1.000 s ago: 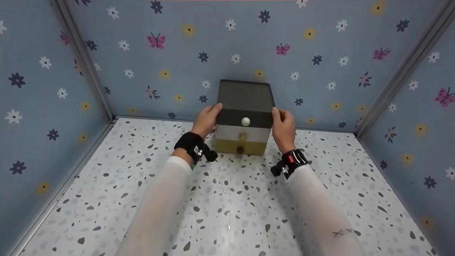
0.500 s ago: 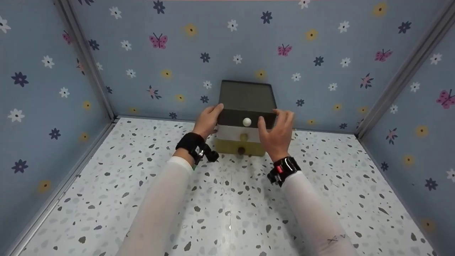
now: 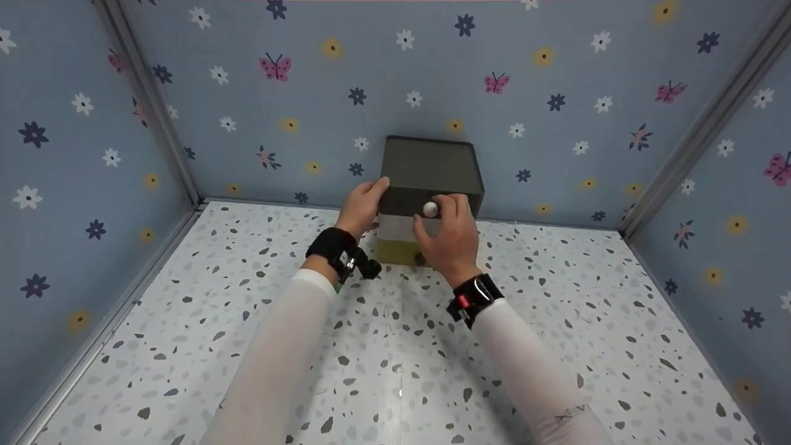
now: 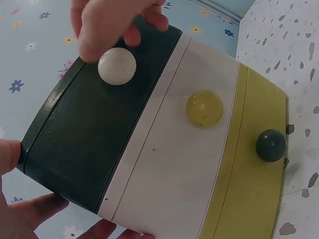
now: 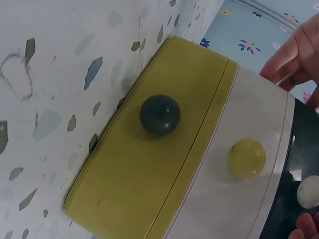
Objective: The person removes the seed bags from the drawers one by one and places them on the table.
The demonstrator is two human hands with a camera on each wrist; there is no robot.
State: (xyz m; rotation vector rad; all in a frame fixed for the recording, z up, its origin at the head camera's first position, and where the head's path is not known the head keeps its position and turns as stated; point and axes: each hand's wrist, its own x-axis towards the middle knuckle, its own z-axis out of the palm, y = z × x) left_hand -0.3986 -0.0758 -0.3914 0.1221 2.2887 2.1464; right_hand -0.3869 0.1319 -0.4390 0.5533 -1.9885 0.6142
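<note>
A small chest of drawers stands against the back wall, with a dark green top drawer, a white middle drawer and a yellow bottom drawer. Their round knobs are white, yellow and dark green in that order. My left hand holds the chest's left side, thumb at the upper front edge and fingers along the side. At the white knob, my right hand has its bent fingers and thumb apart around it, fingertips close to its surface. All drawers sit flush.
Beneath the chest lies a white speckled tabletop. Blue walls with flowers and butterflies enclose the back and both sides, joined by grey metal corner strips.
My right hand has left the chest's right side and moved left across the front to the white knob. My left hand stays at the left side.
</note>
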